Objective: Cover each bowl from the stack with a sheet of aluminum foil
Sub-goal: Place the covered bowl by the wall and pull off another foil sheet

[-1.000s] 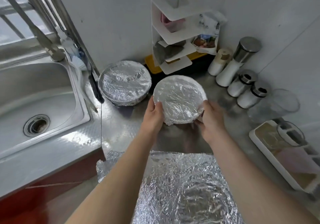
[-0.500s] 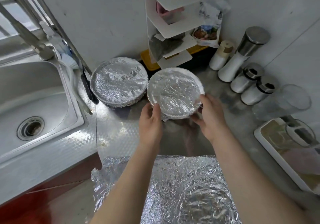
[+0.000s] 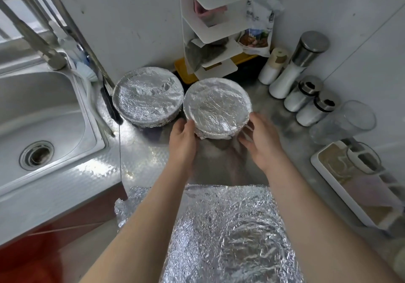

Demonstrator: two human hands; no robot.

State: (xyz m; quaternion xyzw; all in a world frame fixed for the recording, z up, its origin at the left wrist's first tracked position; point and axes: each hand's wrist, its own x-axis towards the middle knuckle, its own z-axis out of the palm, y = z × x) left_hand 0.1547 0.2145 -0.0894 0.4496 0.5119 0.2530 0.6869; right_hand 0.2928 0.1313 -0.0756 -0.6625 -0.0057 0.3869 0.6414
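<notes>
Hands flank the bowl (image 3: 217, 105), foil-wrapped and set on the worktop (image 3: 142, 157) well right of the sink (image 3: 43, 111). The left hand (image 3: 183, 138) rests a thumb on its rim, though whether it grips cannot be told. The right hand (image 3: 260, 142), blurred, is spread wide just beside the opposite rim. A second bowl (image 3: 148, 96), also wrapped, stands between it and the sink, probably parked as finished. The foil sheet (image 3: 228, 228) lies right of the sink's near corner, likely waiting for another bowl
</notes>
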